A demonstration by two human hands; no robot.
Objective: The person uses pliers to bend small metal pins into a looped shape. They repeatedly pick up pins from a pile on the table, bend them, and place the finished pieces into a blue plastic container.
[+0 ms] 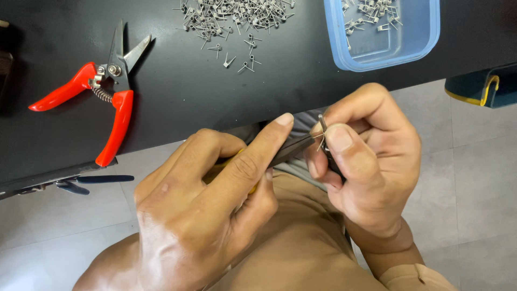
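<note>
1. The left hand [210, 215] is wrapped around a pair of pliers [288, 151] with yellow grips, forefinger laid along the dark nose to steady it, so that hand is closed firmly on the tool.
2. The right hand [366, 161] pinches a small wire spring [322, 129] between thumb and forefinger, just off the table's near edge and above the lap; the plier tips meet the spring there (how the jaws bite is hidden behind the thumb).
3. On the black table [215, 91] lies a heap of loose springs [231, 16] of the same kind, and a blue plastic tub [388, 54] to the right holds a smaller lot.
4. Red-handled snips [102, 86] lie open on the left, well apart from both hands.
5. I would judge the step in hand to be shaping or trimming one spring's leg with the pliers, midway through a long batch.
6. The next move, as I see it, calls for a small, controlled twist of the pliers while the right fingers keep the spring from turning, since it is tiny and could easily flick away.
</note>
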